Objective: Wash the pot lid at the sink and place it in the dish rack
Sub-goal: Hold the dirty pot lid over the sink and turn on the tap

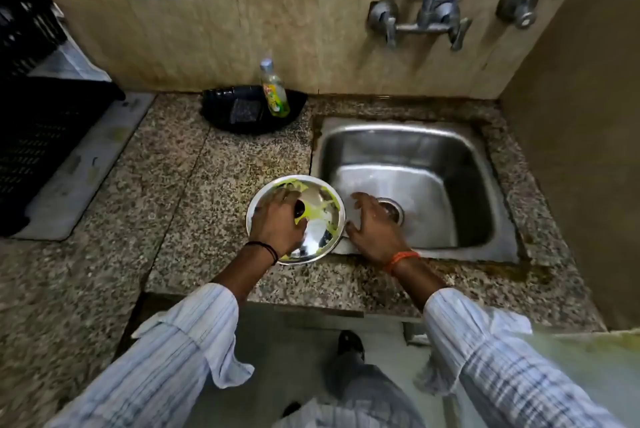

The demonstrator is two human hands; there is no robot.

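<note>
Head view: the left hand (277, 223) grips the black knob of the steel pot lid (317, 219), smeared with yellow-green residue, at the table's (194, 164) edge beside the sink (408, 147). The right hand (372, 225) hovers spread and empty over the basin. The black dish rack (38, 116) stands far left.
</note>
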